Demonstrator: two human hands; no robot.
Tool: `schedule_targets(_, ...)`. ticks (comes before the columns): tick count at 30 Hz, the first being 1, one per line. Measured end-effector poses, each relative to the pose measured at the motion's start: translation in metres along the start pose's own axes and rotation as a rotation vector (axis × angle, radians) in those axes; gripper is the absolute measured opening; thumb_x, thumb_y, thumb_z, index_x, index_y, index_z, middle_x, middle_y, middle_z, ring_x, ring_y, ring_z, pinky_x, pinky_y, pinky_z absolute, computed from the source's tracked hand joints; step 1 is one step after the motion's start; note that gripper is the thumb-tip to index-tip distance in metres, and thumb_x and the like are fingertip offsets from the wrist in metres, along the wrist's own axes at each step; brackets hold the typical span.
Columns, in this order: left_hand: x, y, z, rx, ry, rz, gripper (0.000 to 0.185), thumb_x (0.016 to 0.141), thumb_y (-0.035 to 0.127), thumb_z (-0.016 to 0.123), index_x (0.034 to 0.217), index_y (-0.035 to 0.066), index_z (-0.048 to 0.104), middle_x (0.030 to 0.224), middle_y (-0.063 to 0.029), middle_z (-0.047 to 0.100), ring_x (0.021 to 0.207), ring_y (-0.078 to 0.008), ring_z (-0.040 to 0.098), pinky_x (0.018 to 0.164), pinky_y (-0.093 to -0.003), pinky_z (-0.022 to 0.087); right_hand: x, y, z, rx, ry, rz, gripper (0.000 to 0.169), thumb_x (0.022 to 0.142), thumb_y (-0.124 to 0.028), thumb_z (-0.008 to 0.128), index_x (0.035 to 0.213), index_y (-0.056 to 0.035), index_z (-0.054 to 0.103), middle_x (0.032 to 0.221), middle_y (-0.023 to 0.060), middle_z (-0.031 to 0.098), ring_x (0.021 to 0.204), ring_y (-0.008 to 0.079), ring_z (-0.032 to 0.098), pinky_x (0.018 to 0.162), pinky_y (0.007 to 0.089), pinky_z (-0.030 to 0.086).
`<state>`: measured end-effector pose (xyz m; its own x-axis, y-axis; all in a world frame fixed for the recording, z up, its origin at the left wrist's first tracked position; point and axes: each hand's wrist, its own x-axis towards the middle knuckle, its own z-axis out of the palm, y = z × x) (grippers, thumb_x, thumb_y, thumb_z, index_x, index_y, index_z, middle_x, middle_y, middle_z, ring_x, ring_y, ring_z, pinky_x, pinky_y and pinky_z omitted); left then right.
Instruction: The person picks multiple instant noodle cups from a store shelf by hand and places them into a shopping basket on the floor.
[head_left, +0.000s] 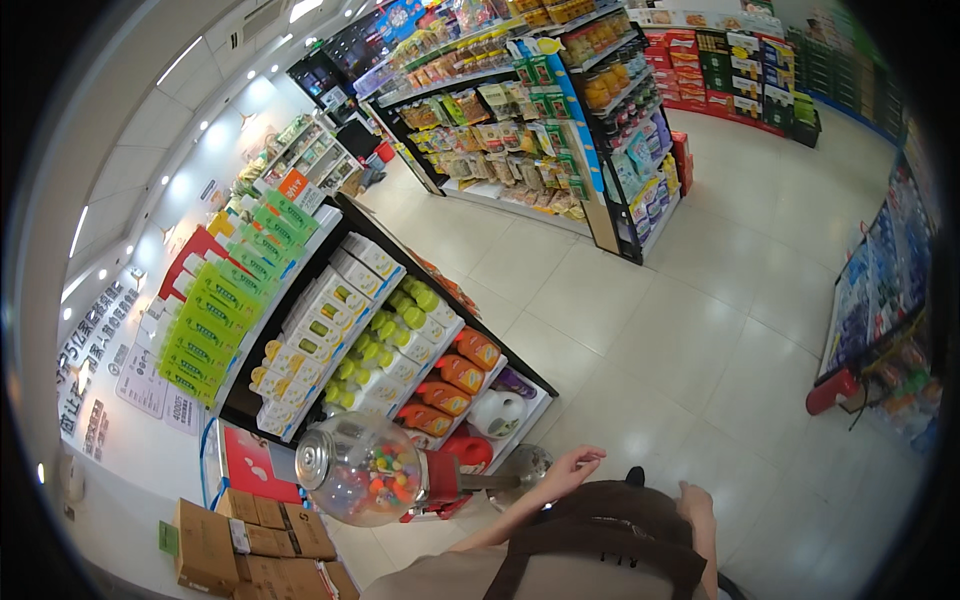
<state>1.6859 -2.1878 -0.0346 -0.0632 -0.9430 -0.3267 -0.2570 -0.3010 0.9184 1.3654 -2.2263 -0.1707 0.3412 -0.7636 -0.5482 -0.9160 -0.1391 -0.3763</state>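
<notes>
My left hand (574, 471) hangs in front of my body with its fingers loosely bent and nothing in it. It is nearest to a gumball machine with a clear globe (382, 469), a red base (441, 477) and a metal foot (523, 474). Colourful balls lie inside the globe. On the other side of a dark apron (600, 525), my right hand (696, 501) hangs low. No object shows in it, but its fingers are too curled and small to read. One dark shoe tip (635, 476) shows beyond the apron.
Left of me, a shelf end (360, 322) carries green packs (214, 322), boxes and orange bottles (450, 373). Cardboard cartons (259, 544) are stacked at lower left. Ahead stands a snack shelf (502, 142); a red cylinder (832, 391) is beside the right shelf. Pale floor tiles (637, 337) run between.
</notes>
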Motion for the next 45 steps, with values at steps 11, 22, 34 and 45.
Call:
schedule_targets(11, 0.138, 0.053, -0.036, -0.057, 0.191, 0.007, 0.026, 0.097, 0.019, 0.054, 0.118, 0.005, 0.059, 0.115, -0.0077, 0.061, 0.103, -0.0173, 0.058, 0.087, -0.0311, 0.048, 0.161, 0.034, -0.121, -0.192, -0.072, -0.044, 0.035, 0.082, -0.027, 0.066, 0.110, -0.0071, 0.060, 0.102, 0.0162, 0.066, 0.100, 0.0335, 0.063, 0.084, 0.0476, 0.048)
schedule_targets(22, 0.242, 0.099, -0.014, -0.269, 0.590, -0.039, 0.028, 0.094, 0.020, 0.058, 0.119, 0.007, 0.062, 0.101, -0.0049, 0.065, 0.092, -0.0113, 0.057, 0.080, -0.0266, 0.047, 0.350, -0.001, -0.302, -0.495, -0.003, -0.559, 0.024, 0.083, -0.024, 0.061, 0.101, -0.0070, 0.062, 0.095, 0.0154, 0.068, 0.092, 0.0340, 0.065, 0.078, 0.0488, 0.050)
schedule_targets(34, 0.180, 0.080, 0.042, -0.362, 1.082, -0.337, 0.026, 0.093, 0.018, 0.059, 0.117, 0.009, 0.063, 0.093, -0.0045, 0.065, 0.083, -0.0092, 0.056, 0.072, -0.0244, 0.046, 0.472, -0.093, -0.299, -0.758, -0.113, -0.985, 0.018, 0.082, -0.015, 0.056, 0.096, -0.0080, 0.065, 0.088, 0.0139, 0.069, 0.084, 0.0329, 0.068, 0.068, 0.0467, 0.053)
schedule_targets(45, 0.073, 0.080, 0.151, -0.510, 1.556, -0.421, 0.026, 0.093, 0.019, 0.059, 0.115, 0.007, 0.062, 0.102, -0.0069, 0.066, 0.094, -0.0155, 0.062, 0.085, -0.0299, 0.049, 0.310, -0.216, -0.169, -1.076, -0.430, -1.642, 0.026, 0.087, -0.026, 0.060, 0.107, -0.0104, 0.060, 0.100, 0.0139, 0.067, 0.095, 0.0325, 0.065, 0.079, 0.0473, 0.051)
